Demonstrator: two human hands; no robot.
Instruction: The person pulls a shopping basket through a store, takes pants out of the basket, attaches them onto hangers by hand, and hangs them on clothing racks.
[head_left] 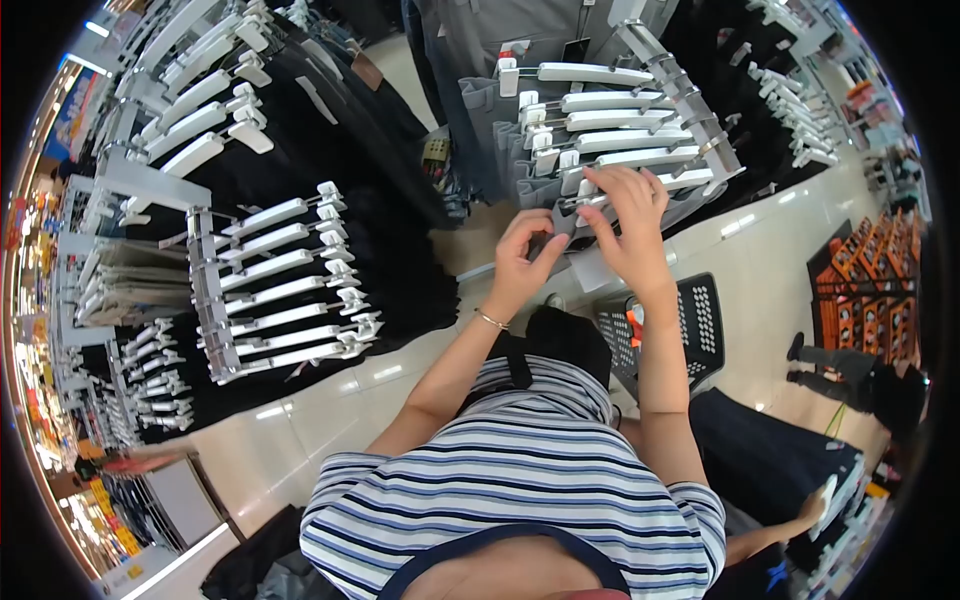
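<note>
The right hand (632, 225) grasps the clip end of the nearest white hanger (684, 181), thumb on one side and fingers on the other. The left hand (522, 258) is just beside it, its thumb and fingers curled towards each other by dark grey cloth (541, 240); I cannot tell whether it pinches the cloth. The nearest hanger sits at the near end of a metal rail (708, 128). Further along that rail, more white hangers (628, 119) stand in a row, with grey trousers (507, 165) below their clips. The hands hide how the nearest hanger's clips meet the cloth.

A second rail (207, 285) stands to the left, its white hangers bearing black garments (415, 290). A black basket (702, 315) with a perforated wall is beyond the right forearm, above the pale tiled floor (755, 255). An orange display rack (865, 285) stands near the floor's far right edge. At lower right, another person's hand (822, 503) reaches to dark garments (765, 450).
</note>
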